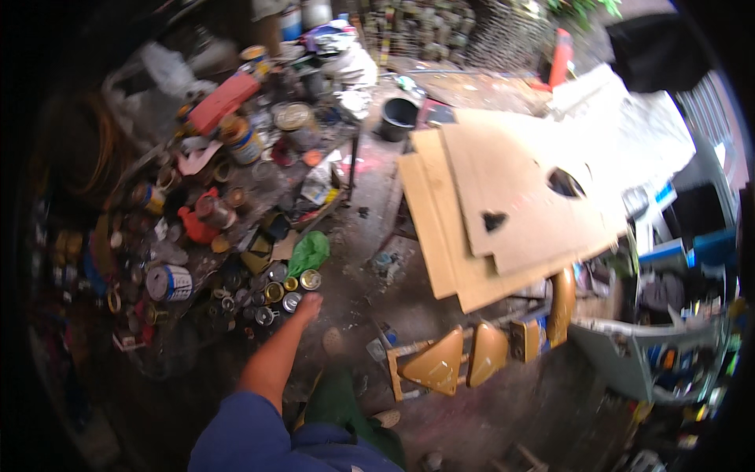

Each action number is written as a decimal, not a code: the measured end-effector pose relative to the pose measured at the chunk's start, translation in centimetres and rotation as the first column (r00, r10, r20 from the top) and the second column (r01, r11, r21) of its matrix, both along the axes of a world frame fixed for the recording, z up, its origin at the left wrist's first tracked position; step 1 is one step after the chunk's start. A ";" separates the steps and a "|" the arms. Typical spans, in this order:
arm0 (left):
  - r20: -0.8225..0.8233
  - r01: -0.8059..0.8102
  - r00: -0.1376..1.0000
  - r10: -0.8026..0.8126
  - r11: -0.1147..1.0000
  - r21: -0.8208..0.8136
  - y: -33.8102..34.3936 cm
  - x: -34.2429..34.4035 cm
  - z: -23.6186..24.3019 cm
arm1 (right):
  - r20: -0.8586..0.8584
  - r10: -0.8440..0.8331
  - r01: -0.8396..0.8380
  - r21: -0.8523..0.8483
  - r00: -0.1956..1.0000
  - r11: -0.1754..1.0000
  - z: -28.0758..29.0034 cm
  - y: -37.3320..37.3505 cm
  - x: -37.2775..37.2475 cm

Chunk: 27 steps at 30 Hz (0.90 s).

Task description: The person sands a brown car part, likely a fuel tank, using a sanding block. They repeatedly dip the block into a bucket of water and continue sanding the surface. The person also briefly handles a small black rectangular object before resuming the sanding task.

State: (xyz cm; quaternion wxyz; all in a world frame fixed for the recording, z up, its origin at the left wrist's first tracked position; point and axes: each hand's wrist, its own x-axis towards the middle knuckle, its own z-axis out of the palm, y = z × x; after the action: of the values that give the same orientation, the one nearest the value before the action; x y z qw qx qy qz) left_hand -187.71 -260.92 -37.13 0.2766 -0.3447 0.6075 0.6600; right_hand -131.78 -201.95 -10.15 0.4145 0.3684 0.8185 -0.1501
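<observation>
My left arm reaches forward from a blue sleeve, and my left hand (310,306) is just below a small open tin (311,279) at the edge of the cluttered workbench. Its fingers are blurred and mostly hidden, so I cannot make out whether it touches the tin or holds anything. Beside that tin stand several more small round tins, among them a silver one (291,302) and a yellow-rimmed one (274,292). A crumpled green plastic bag (309,253) lies just beyond them. My right hand is out of view.
Paint cans (168,282) and rags crowd the left side. A black bucket (399,118) stands farther back. Large cardboard sheets (519,197) lie to the right, above a rack of glossy tan-painted panels (436,363). Grey bodywork (629,354) sits at the far right.
</observation>
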 end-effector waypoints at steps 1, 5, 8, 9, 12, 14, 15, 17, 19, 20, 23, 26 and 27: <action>0.009 0.081 0.997 -0.081 0.969 -0.232 -3.0 4.6 -1.4 | -0.052 -0.024 0.022 -0.046 0.998 0.999 -2.7 -0.9 -1.6; 0.135 0.802 0.447 -0.885 0.329 -0.499 -2.7 17.1 -0.3 | -0.164 -0.316 0.293 -0.151 0.934 0.944 -2.1 -2.0 -0.4; 0.208 0.887 0.092 -0.974 -0.015 -0.462 1.2 22.7 3.2 | -0.257 -0.412 0.419 -0.030 0.874 0.907 -4.6 -2.6 7.3; 0.246 0.695 -0.284 -0.927 -0.376 -0.613 1.5 23.8 4.7 | -0.242 -0.439 0.441 -0.051 0.865 0.896 -5.1 -2.0 7.5; 0.399 0.641 -0.353 -0.846 -0.529 -0.556 7.4 25.7 7.5 | -0.269 -0.584 0.590 -0.069 0.766 0.805 -6.9 -0.8 11.7; 0.412 0.645 -0.402 -0.818 -0.572 -0.506 10.6 26.0 9.5 | -0.301 -0.613 0.610 -0.117 0.731 0.784 -8.0 0.0 12.5; 0.392 0.630 -0.421 -0.818 -0.574 -0.523 11.6 26.3 10.2 | -0.327 -0.588 0.584 -0.122 0.740 0.803 -8.3 1.2 12.6; 0.413 0.501 -0.590 -0.694 -0.715 -0.487 15.1 25.3 11.3 | -0.363 -0.637 0.635 -0.142 0.680 0.759 -8.3 2.4 12.0; 0.371 0.344 -0.750 -0.547 -0.803 -0.487 20.4 24.3 11.8 | -0.422 -0.679 0.665 -0.207 0.601 0.717 -7.7 4.3 11.7; 0.345 0.287 -0.770 -0.536 -0.774 -0.564 23.4 24.0 11.8 | -0.453 -0.691 0.670 -0.239 0.563 0.703 -7.4 5.5 11.5; 0.275 0.214 -0.817 -0.507 -0.709 -0.672 31.8 23.9 11.5 | -0.534 -0.754 0.726 -0.332 0.381 0.602 -6.8 9.0 11.3; 0.249 0.230 -0.821 -0.513 -0.697 -0.680 41.0 23.0 11.5 | -0.525 -0.815 0.752 -0.427 0.246 0.502 -5.7 12.6 10.8; 0.229 0.188 -0.837 -0.498 -0.653 -0.733 44.0 23.1 11.2 | -0.546 -0.799 0.751 -0.410 0.252 0.517 -6.2 13.7 11.2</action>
State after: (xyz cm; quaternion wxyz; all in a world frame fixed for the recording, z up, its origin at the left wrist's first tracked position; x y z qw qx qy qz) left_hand -164.58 -216.88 -25.92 0.3410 0.6557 0.6633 -0.1174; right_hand -120.56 -188.24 -16.33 -0.0333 0.6240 0.6131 -0.4833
